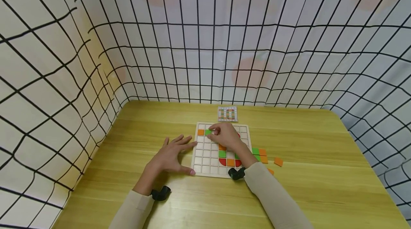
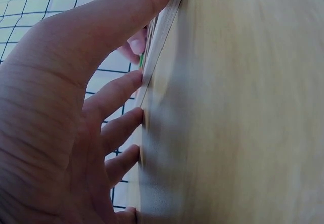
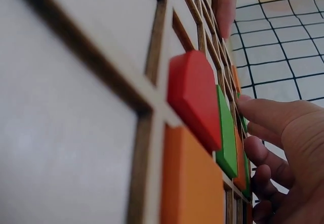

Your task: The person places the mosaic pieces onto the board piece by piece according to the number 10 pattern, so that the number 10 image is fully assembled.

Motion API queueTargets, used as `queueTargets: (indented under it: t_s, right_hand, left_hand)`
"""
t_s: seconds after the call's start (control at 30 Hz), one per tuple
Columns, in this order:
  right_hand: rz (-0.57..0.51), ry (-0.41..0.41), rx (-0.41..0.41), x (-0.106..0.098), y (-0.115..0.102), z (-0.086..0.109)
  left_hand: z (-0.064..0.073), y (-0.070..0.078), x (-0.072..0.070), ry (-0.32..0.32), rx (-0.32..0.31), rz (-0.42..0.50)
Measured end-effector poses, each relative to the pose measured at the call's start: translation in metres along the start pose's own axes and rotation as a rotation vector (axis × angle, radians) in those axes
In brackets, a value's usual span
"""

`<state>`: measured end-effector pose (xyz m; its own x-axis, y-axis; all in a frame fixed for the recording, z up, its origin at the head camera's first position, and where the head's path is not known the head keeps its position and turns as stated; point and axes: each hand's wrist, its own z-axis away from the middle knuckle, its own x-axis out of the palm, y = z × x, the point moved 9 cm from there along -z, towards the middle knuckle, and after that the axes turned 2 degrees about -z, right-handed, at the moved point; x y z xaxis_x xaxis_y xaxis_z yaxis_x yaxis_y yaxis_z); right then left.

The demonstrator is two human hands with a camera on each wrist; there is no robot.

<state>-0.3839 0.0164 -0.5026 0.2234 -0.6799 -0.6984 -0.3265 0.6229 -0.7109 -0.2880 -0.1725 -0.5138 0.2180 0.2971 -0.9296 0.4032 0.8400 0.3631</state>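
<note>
A white grid board (image 1: 202,163) lies on the table, with red, green and orange tiles set in some of its squares. My right hand (image 1: 226,136) reaches over it and pinches a green square tile (image 1: 208,132) between thumb and index finger, at the board's upper left. Just left of that tile sits an orange square tile (image 1: 200,132). In the right wrist view the thumb meets the green tile's edge, beyond a red rounded tile (image 3: 195,100). My left hand (image 1: 171,156) rests with fingers spread, its thumb and index fingertip at the board's left edge.
Beyond the board lies a small pattern card (image 1: 227,114). Loose green tiles (image 1: 255,151) and orange tiles (image 1: 264,159) lie to its right, partly behind the right forearm; another orange tile (image 1: 278,161) sits farther out. Black netting (image 1: 205,49) stands around the table (image 1: 308,143).
</note>
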Motion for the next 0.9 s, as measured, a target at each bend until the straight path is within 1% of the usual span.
queueTargets:
  t_s: [0.13, 0.3, 0.37, 0.43, 0.53, 0.67, 0.8, 0.9]
  right_hand:
    - [-0.041, -0.005, -0.006, -0.003, 0.001, 0.003]
    - [-0.091, -0.031, -0.067, -0.005, 0.000, 0.009]
    - [-0.090, -0.038, -0.073, -0.008, 0.001, 0.013]
    - [-0.087, -0.036, -0.054, -0.013, 0.008, 0.018]
    - [-0.099, -0.022, -0.020, -0.025, 0.022, 0.029]
    - [-0.103, 0.016, -0.002, -0.048, 0.039, 0.048]
    - [-0.065, 0.047, 0.032, -0.072, 0.053, 0.070]
    - [-0.033, 0.054, 0.063, -0.088, 0.066, 0.089]
  left_hand:
    - [-0.001, 0.001, 0.000, -0.001, 0.005, -0.001]
    - [0.000, 0.000, 0.000, -0.006, -0.003, -0.005]
    - [0.000, 0.000, 0.000, -0.004, -0.003, -0.001]
    - [-0.001, 0.000, 0.000, -0.004, -0.001, 0.000]
    - [-0.002, 0.000, 0.002, -0.006, 0.003, 0.003]
    - [-0.002, 0.001, 0.004, -0.009, 0.003, 0.009]
    - [-0.001, 0.000, 0.002, -0.001, 0.002, 0.012]
    - [-0.001, 0.000, 0.001, 0.002, 0.003, 0.014]
